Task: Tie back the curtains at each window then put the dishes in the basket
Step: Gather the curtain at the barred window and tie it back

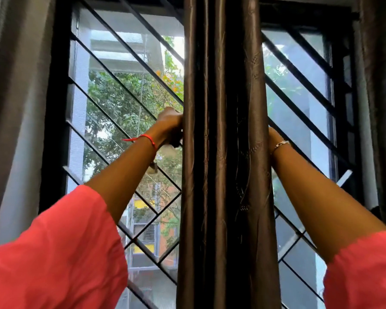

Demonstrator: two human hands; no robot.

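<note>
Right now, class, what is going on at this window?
A person in coral sleeves stands at a barred window with both arms reaching round a gathered brown curtain. The left hand is at the curtain's left edge, apparently closed on something dark; the right hand is mostly hidden behind the right edge. The curtain hangs bunched in the middle, and no tie is visible round it yet. No dishes or basket are in view.
</note>
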